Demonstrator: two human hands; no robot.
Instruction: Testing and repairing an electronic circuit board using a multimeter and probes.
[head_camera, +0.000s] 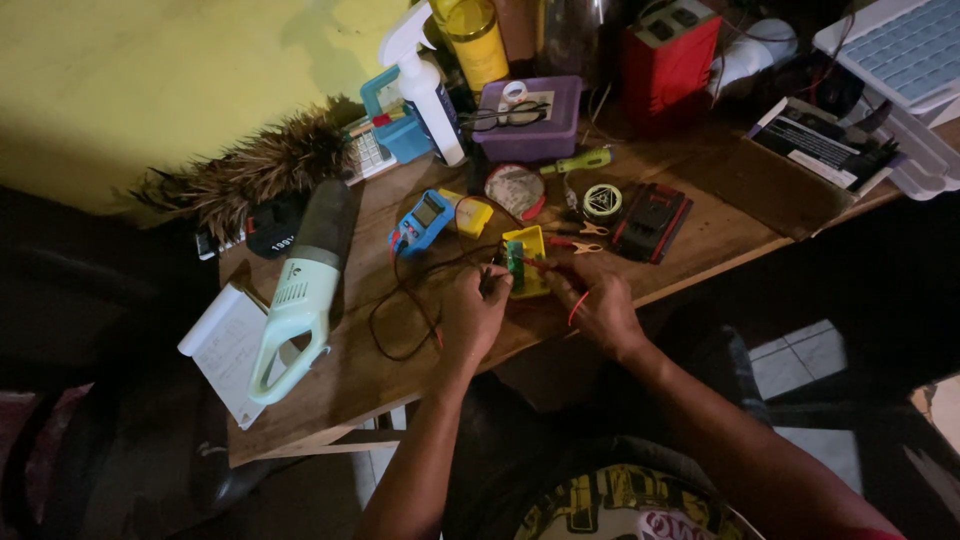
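Head view, looking straight down at a crowded wooden table (700, 225): the left hand (474, 315) is curled closed around a black probe, its tip resting at the left edge of a small yellow case (526, 262) with a green circuit board showing inside it, and the right hand (600, 308) is pinched closed on a red probe whose tip reaches the same board from the right. The case sits near the front edge of the table, between the two hands. From where I stand the worry is the closeness of the two tips; a small slip of either hand could, I think, bridge them across the board or skid off the contact. Nothing seems to pin the case down, so pressure from one side might push it along the wood. The red and black leads (405, 320) loop loosely by the left wrist back toward a blue multimeter (422, 221), and a snagged loop could tug a probe off or drag the meter. The light is dim, which makes fine placement harder. Further out, the pale green handheld vacuum (297, 290) and white notepad (228, 345) overhang the table's left end and could get knocked off.
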